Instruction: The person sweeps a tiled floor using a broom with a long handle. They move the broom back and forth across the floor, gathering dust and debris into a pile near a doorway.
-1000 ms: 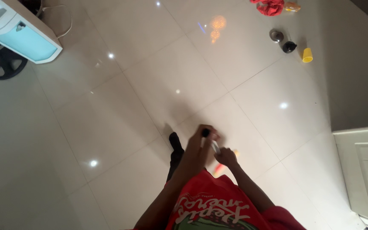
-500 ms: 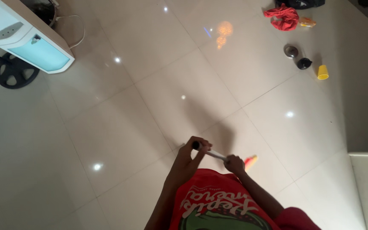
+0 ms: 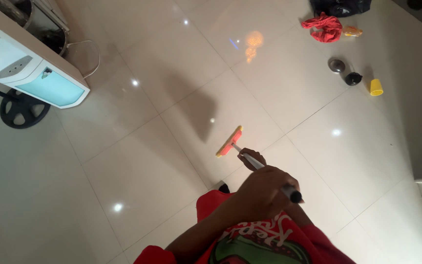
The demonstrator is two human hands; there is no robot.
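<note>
— What colour was the mop head (image 3: 229, 142) at mid-frame?
— Orange-red with a yellow edge, on a silver handle (image 3: 250, 161) with a black end.
— And the floor (image 3: 147, 166)?
— Glossy white tiles with thin grey joints.
— The upper right?
— A red cloth (image 3: 324, 27), a yellow cup (image 3: 376, 87), and a black cup (image 3: 353, 78).
— Upper left?
— A white cabinet (image 3: 23, 68) with pale turquoise panels, above a black wheel (image 3: 24, 108).
— The shirt (image 3: 264, 242) at the bottom?
— Red, with a green print.

Floor mop (image 3: 230, 142), orange-yellow head on tile, handle tilted.

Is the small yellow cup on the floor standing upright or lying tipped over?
Upright, it seems: the yellow cup rests on the floor tiles on one flat end. Whether its mouth faces up, I cannot tell.
</note>
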